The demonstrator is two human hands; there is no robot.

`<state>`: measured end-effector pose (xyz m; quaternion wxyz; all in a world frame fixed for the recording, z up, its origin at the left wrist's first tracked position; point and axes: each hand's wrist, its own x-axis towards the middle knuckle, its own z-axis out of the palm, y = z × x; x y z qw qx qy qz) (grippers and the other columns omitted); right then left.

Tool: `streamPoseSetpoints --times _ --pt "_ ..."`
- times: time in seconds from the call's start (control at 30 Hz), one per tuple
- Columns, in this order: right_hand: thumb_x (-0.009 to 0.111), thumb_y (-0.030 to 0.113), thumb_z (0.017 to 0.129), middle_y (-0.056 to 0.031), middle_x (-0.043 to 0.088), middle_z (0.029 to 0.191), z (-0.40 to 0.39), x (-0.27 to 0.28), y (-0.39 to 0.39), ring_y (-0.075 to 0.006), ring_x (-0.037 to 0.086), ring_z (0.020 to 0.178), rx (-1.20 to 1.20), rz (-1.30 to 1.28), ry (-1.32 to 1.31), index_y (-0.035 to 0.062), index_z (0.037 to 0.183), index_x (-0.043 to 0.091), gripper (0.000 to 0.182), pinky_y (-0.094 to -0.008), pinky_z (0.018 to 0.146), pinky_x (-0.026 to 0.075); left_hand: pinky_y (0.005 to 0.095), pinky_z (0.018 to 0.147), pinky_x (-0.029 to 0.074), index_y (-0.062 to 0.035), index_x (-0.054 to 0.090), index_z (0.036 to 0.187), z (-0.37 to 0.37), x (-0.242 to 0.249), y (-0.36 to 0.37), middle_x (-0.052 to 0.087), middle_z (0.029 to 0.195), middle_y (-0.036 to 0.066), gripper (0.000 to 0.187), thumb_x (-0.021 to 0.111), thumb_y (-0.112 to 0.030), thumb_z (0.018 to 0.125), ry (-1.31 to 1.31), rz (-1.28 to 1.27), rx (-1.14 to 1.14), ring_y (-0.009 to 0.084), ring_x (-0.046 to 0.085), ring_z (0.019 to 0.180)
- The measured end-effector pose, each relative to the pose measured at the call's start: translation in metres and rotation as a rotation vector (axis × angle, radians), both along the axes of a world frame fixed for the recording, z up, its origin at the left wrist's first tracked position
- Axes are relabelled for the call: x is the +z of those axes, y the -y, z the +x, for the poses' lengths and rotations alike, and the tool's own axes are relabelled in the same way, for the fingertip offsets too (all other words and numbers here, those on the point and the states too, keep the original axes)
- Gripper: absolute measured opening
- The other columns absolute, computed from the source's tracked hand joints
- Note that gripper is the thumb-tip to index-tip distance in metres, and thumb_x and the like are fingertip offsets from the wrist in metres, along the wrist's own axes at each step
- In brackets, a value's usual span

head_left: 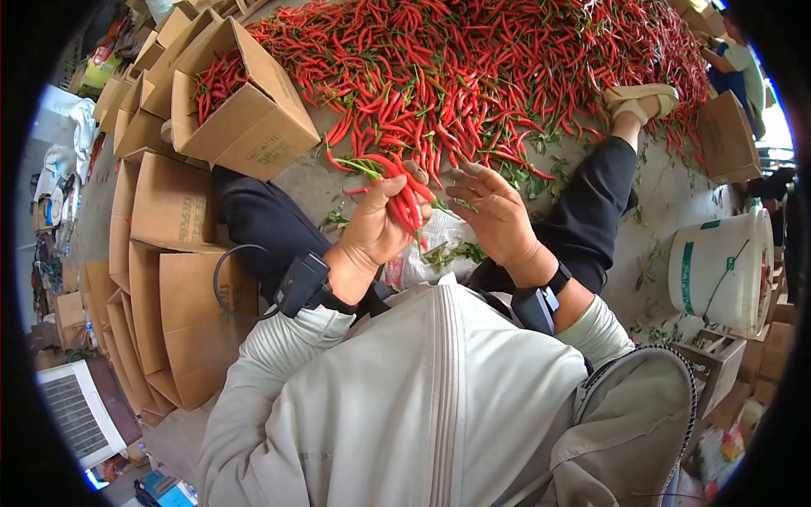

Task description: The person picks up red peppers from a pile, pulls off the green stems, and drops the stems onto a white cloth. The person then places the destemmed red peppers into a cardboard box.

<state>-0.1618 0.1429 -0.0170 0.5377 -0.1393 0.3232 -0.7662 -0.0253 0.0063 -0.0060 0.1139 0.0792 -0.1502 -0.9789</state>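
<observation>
Several red chili peppers (407, 201) with green stems are bunched in my left hand (378, 226), its fingers closed around them. Just to the right, my right hand (498, 215) is raised with its fingers apart and slightly curled, and nothing shows in it. Beyond both hands a wide heap of red chilies (473, 76) spreads over the floor, mixed with green stems and leaves. Below the hands, between my legs, lies a white woven sack (435, 245) with green leaves (456, 253) on it.
An open cardboard box (253, 118) holding chilies stands at the upper left. More cardboard boxes (182, 296) are lined up along my left side. On the right are a white bucket (718, 266) and another box (728, 139), near a person (743, 76) at the edge of view.
</observation>
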Motion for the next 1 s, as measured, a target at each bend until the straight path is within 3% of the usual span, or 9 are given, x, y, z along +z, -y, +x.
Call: streamPoseSetpoints --times 0.27,0.47,0.53,0.77,0.8,0.87,0.9,0.97,1.0 --pt "0.048 0.000 0.078 -0.0122 0.055 0.110 -0.012 -0.042 -0.007 -0.0218 0.055 0.094 -0.031 0.171 0.040 0.0017 0.116 0.046 0.038 -0.0311 0.080 0.045 0.0391 0.079 0.050 -0.0082 0.055 0.097 0.002 0.010 0.001 0.057 0.092 0.005 0.018 0.056 -0.017 0.082 0.106 0.033 0.140 0.0216 0.053 0.102" --pt "0.044 0.001 0.082 -0.0115 0.055 0.109 -0.028 -0.071 -0.011 -0.0237 0.057 0.092 -0.017 0.289 -0.054 0.0009 0.115 0.046 0.034 -0.0333 0.078 0.046 0.0317 0.065 0.051 -0.0082 0.053 0.098 0.013 0.015 0.029 0.058 0.084 0.005 0.018 0.057 -0.018 0.083 0.213 -0.058 0.069 0.0185 0.058 0.083" --pt "0.045 0.002 0.083 -0.0109 0.056 0.107 -0.030 -0.075 -0.011 -0.0233 0.058 0.089 -0.020 0.317 -0.082 0.0005 0.114 0.047 0.032 -0.0326 0.076 0.048 0.0299 0.059 0.050 -0.0086 0.053 0.098 0.019 0.044 0.060 0.057 0.082 0.006 0.020 0.058 -0.019 0.082 0.340 -0.375 0.146 0.0167 0.058 0.072" --pt "0.044 -0.001 0.077 -0.0073 0.056 0.102 -0.026 -0.068 -0.003 -0.0153 0.054 0.087 -0.015 0.407 -0.152 0.0005 0.111 0.050 0.034 -0.0263 0.076 0.043 0.0263 0.062 0.048 -0.0049 0.055 0.089 0.052 0.156 0.259 0.061 0.077 0.008 0.015 0.063 -0.014 0.079 0.687 -0.897 0.723 0.0170 0.059 0.069" --pt "0.044 -0.001 0.077 -0.0072 0.056 0.102 -0.026 -0.070 -0.003 -0.0153 0.054 0.088 -0.005 0.404 -0.166 0.0004 0.111 0.050 0.035 -0.0264 0.076 0.043 0.0300 0.073 0.045 -0.0058 0.055 0.095 0.077 0.150 0.320 0.061 0.089 0.008 0.022 0.065 -0.015 0.078 0.737 -0.887 0.576 0.0189 0.058 0.082" --pt "0.044 -0.001 0.077 -0.0071 0.057 0.102 -0.026 -0.073 -0.004 -0.0154 0.054 0.087 -0.007 0.415 -0.178 0.0005 0.111 0.050 0.034 -0.0260 0.076 0.043 0.0356 0.085 0.037 -0.0062 0.053 0.105 0.078 0.155 0.317 0.057 0.100 0.007 0.031 0.065 -0.015 0.077 1.137 -0.779 0.526 0.0174 0.051 0.097" --pt "0.044 -0.001 0.077 -0.0071 0.057 0.101 -0.028 -0.073 -0.004 -0.0155 0.054 0.087 -0.009 0.425 -0.190 0.0006 0.110 0.050 0.034 -0.0257 0.076 0.043 0.0356 0.085 0.037 -0.0062 0.053 0.105 0.078 0.153 0.310 0.057 0.100 0.007 0.031 0.065 -0.015 0.077 1.134 -0.777 0.530 0.0174 0.051 0.097" --pt "0.045 -0.001 0.077 -0.0072 0.057 0.101 -0.030 -0.070 -0.006 -0.0154 0.054 0.086 -0.017 0.427 -0.185 0.0009 0.109 0.051 0.033 -0.0255 0.075 0.043 0.0400 0.091 0.030 -0.0047 0.050 0.113 0.074 0.144 0.287 0.054 0.106 0.005 0.040 0.064 -0.014 0.077 1.124 -0.939 0.918 0.0153 0.043 0.107" --pt "0.045 -0.001 0.077 -0.0073 0.057 0.100 -0.031 -0.069 -0.007 -0.0153 0.054 0.086 -0.028 0.431 -0.176 0.0012 0.109 0.051 0.032 -0.0252 0.075 0.043 0.0400 0.091 0.030 -0.0047 0.050 0.113 0.071 0.140 0.271 0.054 0.106 0.005 0.040 0.064 -0.014 0.077 1.124 -0.937 0.914 0.0153 0.043 0.107"
